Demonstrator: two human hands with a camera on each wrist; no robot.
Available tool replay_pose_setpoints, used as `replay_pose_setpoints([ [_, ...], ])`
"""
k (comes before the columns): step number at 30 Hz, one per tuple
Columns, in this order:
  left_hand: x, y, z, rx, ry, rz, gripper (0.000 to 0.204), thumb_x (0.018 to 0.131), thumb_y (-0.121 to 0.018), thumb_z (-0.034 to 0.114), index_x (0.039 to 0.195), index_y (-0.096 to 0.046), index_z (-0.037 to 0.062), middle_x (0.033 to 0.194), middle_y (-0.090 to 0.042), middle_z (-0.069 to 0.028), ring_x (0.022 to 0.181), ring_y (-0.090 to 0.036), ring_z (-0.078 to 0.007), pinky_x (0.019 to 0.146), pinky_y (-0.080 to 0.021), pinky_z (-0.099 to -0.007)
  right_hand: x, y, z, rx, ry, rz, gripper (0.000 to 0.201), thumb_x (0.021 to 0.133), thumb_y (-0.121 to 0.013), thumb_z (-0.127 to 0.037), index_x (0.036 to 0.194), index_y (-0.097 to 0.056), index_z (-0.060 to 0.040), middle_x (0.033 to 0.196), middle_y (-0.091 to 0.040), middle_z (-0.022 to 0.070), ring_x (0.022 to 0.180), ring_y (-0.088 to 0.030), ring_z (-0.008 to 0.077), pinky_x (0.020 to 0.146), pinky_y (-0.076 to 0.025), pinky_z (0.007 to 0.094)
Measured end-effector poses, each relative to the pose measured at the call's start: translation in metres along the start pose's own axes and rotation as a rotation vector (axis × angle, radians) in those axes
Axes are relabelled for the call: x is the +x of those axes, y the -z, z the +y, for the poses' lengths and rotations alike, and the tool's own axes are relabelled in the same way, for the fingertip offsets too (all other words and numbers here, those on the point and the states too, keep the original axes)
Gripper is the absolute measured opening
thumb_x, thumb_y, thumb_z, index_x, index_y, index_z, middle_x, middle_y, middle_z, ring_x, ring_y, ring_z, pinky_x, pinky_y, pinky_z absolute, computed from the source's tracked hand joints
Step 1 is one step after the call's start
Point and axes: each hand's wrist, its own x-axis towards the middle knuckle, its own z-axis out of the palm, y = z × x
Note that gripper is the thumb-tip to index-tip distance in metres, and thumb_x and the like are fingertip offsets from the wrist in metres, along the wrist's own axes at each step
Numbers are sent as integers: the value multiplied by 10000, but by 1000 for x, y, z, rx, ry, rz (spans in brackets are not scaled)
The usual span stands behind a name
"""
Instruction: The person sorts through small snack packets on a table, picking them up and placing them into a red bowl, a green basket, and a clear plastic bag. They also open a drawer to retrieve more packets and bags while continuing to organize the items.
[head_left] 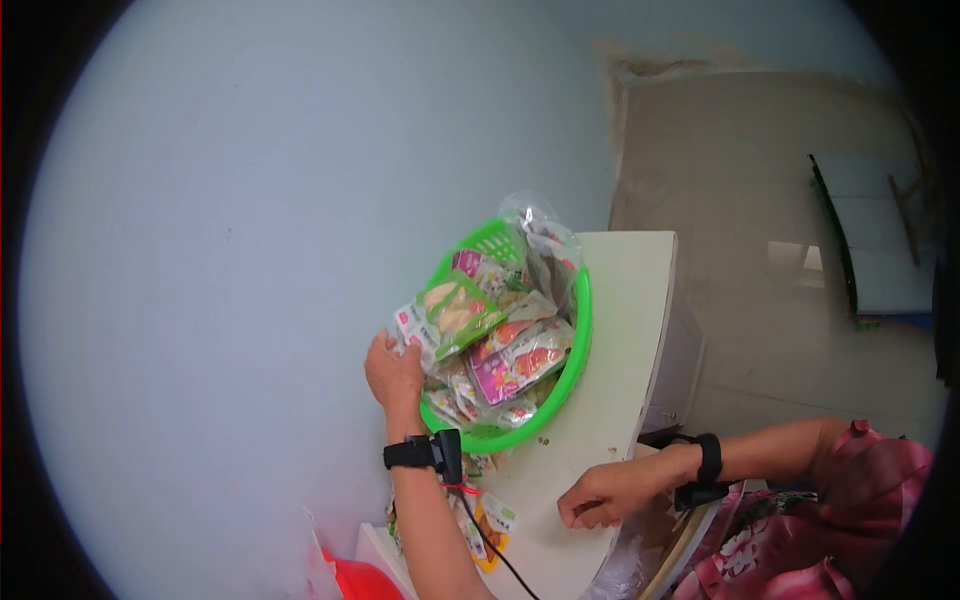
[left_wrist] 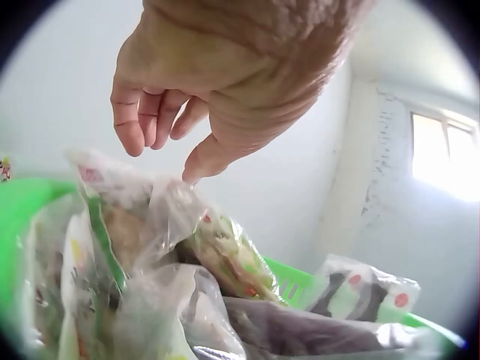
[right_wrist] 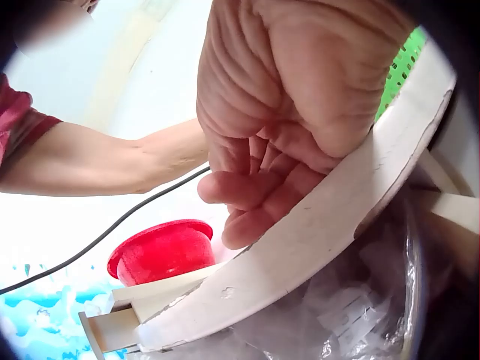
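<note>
My left hand [head_left: 395,372] is at the left side of a green basket [head_left: 580,365] heaped with clear-wrapped food packets. Its fingertips come right to the edge of a white-and-green packet [head_left: 452,312] with pale pieces pictured on it, lying on top of the heap. In the left wrist view, thumb and fingers stand apart just above the plastic packets [left_wrist: 232,259], gripping none of them. The right hand [head_left: 612,492] hangs loosely curled over the near part of the white tabletop [head_left: 625,300], holding nothing. Purple-and-red packets [head_left: 520,362] lie beside the top one.
More packets, one yellow [head_left: 492,530], lie on the table beside the left forearm. A red basin [right_wrist: 165,251] stands beyond the table's end. A clear plastic bag [right_wrist: 330,322] lies below the table edge. The wall borders the basket's left side.
</note>
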Motion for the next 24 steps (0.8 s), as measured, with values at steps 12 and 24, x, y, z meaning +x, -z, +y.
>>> replay_pose_setpoints([
  [12, -255, 123, 79, -668, 220, -151, 384, 1008, -623, 78, 1356, -591, -82, 1186, -694, -197, 997, -705, -222, 840, -584, -315, -3, 2, -8, 37, -75, 42, 90, 1013, -595, -94, 1048, -620, -16, 821, -628, 18, 669, -596, 84, 615, -510, 266],
  [24, -520, 134, 47, -668, 758, 195, 270, 996, -620, 36, 1239, -642, -78, 1040, -726, -180, 878, -711, -209, 778, -577, -323, 1, -13, -21, -129, -150, 188, 127, 1008, -628, -109, 1051, -657, 6, 872, -683, 56, 676, -615, 86, 627, -514, 256],
])
